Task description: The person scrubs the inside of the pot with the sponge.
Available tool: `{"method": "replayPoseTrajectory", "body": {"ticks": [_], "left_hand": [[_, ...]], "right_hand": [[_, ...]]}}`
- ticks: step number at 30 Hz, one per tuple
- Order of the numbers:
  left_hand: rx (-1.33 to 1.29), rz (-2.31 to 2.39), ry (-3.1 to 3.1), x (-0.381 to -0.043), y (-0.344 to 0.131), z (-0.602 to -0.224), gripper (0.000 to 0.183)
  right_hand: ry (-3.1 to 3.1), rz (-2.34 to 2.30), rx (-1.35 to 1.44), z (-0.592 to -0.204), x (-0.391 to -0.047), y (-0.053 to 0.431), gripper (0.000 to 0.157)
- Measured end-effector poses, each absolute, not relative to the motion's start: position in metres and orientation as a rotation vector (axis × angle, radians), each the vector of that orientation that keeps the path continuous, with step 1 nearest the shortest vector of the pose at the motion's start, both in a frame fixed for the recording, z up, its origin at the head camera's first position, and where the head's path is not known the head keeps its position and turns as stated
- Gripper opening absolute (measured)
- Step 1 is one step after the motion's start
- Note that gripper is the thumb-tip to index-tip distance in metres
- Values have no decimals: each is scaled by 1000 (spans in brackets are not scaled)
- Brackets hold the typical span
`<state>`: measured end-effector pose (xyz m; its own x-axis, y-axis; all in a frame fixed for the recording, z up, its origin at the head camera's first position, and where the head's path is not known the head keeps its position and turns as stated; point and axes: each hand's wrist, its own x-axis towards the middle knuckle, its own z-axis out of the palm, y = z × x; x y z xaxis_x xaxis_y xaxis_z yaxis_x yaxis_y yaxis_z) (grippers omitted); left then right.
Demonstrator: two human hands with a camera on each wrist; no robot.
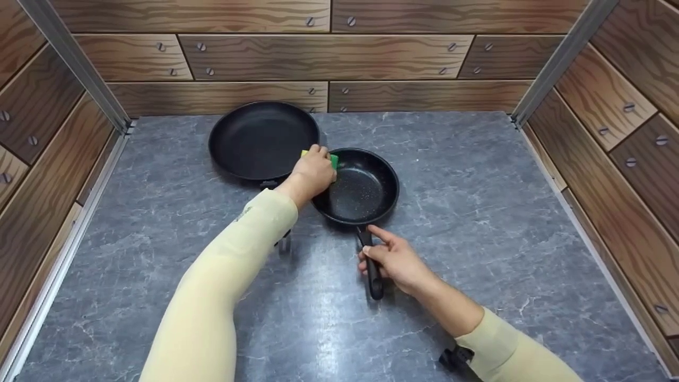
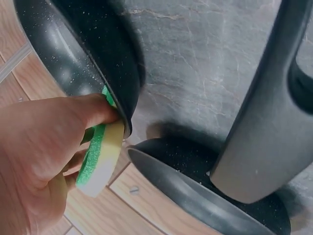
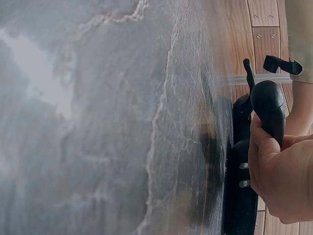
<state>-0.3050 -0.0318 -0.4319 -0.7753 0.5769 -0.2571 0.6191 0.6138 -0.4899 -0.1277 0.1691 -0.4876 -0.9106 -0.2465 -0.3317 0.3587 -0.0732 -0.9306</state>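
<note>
My left hand (image 1: 314, 171) grips a green and yellow sponge (image 2: 100, 154) at the left rim of a small black speckled frying pan (image 1: 366, 193). In the left wrist view the sponge's edge meets the pan's rim, with the thumb at the inside of the wall. My right hand (image 1: 395, 260) holds that pan's black handle (image 1: 374, 273), its thumb across the top and the index finger stretched toward the pan. The right wrist view shows the fingers wrapped under the handle (image 3: 268, 100). The small pan sits on the grey marbled surface.
A larger black frying pan (image 1: 262, 140) lies at the back left, close beside the small one; its handle is mostly hidden under my left forearm. Wood-patterned walls (image 1: 329, 55) enclose the grey surface (image 1: 467, 212) at the back and both sides, with metal posts in the corners.
</note>
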Motion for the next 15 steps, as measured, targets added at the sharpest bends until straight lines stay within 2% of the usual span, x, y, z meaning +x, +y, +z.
{"method": "replayPoseTrajectory", "body": {"ticks": [15], "left_hand": [[1068, -804, 2691, -296, -46, -419, 27]], "right_hand": [[1809, -2034, 105, -487, -128, 170, 77]]}}
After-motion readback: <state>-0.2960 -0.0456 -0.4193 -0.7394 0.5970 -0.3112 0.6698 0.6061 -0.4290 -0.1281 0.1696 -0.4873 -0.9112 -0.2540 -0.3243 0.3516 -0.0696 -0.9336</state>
